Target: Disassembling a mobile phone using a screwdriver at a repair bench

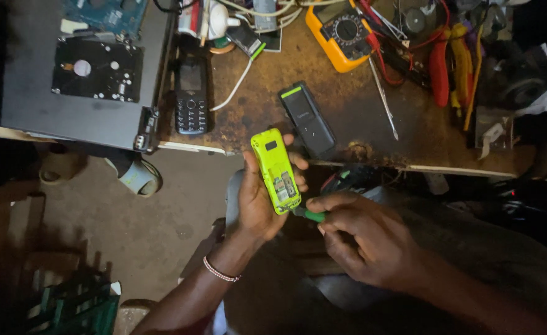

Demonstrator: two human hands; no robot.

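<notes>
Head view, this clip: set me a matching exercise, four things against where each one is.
Things:
1. lime-green phone
2. green-handled tool
3. black keypad phone
4. orange multimeter

Places:
A. far edge of the bench, among the cables
B. held in the left hand, back opened
C. lying on the bench beside the grey laptop
D. pinched in the right hand, tip at the lime-green phone's lower end

Pairs: 1-B, 2-D, 3-C, 4-A
</notes>
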